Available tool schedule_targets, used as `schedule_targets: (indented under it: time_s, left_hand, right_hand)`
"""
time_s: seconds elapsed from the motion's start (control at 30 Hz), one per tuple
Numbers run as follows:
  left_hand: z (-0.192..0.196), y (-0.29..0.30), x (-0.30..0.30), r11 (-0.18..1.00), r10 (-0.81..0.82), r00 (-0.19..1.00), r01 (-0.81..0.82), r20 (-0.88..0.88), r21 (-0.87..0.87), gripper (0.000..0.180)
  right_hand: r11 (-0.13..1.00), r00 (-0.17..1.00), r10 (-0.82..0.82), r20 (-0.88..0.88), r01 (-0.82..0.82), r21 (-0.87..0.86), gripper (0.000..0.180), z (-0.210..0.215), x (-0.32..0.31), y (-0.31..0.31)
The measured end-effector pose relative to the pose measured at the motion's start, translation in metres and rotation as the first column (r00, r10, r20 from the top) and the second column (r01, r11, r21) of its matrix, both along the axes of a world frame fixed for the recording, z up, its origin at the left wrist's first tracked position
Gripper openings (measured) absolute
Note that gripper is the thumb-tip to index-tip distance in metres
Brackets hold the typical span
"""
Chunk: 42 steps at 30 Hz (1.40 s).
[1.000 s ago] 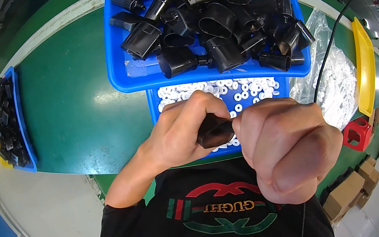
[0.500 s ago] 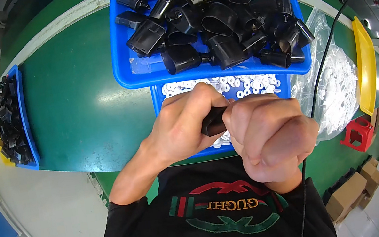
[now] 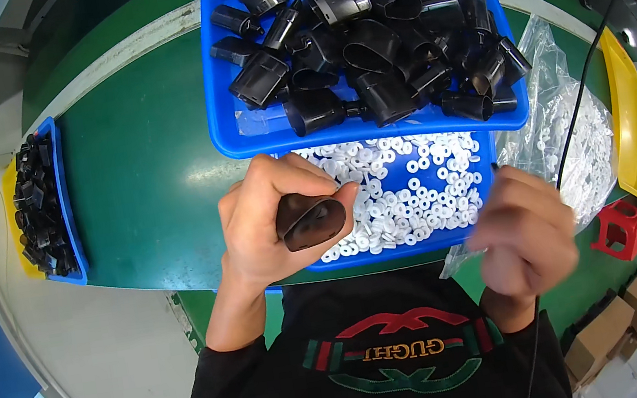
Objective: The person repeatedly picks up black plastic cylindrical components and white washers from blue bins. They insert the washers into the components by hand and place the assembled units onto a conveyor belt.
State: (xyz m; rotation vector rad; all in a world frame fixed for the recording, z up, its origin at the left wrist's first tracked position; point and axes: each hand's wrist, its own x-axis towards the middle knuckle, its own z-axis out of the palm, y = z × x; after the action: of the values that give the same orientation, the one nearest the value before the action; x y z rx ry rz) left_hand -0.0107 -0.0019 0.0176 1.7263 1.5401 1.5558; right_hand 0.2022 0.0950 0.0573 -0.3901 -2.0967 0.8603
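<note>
My left hand (image 3: 251,230) is wrapped around a hollow black plastic housing (image 3: 310,221), its oval opening facing up toward me. To the right, my right hand (image 3: 526,227) is closed in a loose fist, blurred by motion and apart from the housing. A small dark tip (image 3: 495,167) pokes out by its fingers; the rest of that item is hidden. Between and behind the hands lie many white ring-shaped washers (image 3: 417,205) in a low blue tray (image 3: 392,253). Beyond them, a larger blue tray (image 3: 217,90) holds a heap of similar black housings (image 3: 372,47).
A clear plastic bag of white pieces (image 3: 582,151) lies right of the washers, with a black cable (image 3: 583,81) hanging across it. Farther right are a yellow tray (image 3: 629,119) and a red stool (image 3: 620,230). Another blue tray (image 3: 69,203) of black parts stands far left on the green table (image 3: 141,168).
My hands have parted: the left moved left with the housing, turning its opening more toward me, while the right pulled away to the right. More of the washers now shows.
</note>
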Motion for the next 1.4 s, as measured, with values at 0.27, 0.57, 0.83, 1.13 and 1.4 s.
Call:
schedule_targets:
  time_s: [0.27,0.57,0.83,1.13,1.4]
  left_hand:
    - [0.004,0.000,-0.026,0.989,0.146,0.985,-0.146,0.087,-0.006,0.048]
    - [0.020,0.042,-0.102,0.856,0.453,0.863,-0.491,-0.222,-0.162,0.037]
    - [0.003,0.147,-0.193,0.881,0.373,0.922,-0.318,0.101,-0.349,0.039]
    - [-0.037,0.232,-0.216,0.806,0.238,0.865,-0.430,-0.442,-0.407,0.063]
    - [-0.001,0.200,-0.171,0.902,0.230,0.919,-0.325,-0.320,-0.284,0.039]
  right_hand:
    - [0.982,0.880,-0.163,0.445,0.100,0.161,0.017,-0.035,0.015,0.006]
    - [0.942,0.835,-0.309,0.456,0.204,0.266,0.026,-0.066,0.026,0.006]
    - [0.932,0.842,-0.313,0.439,0.184,0.312,0.017,-0.075,0.026,0.008]
    - [0.922,0.846,-0.349,0.403,0.234,0.307,0.017,-0.074,0.026,0.008]
    - [0.930,0.837,-0.337,0.432,0.224,0.293,0.021,-0.072,0.028,0.008]
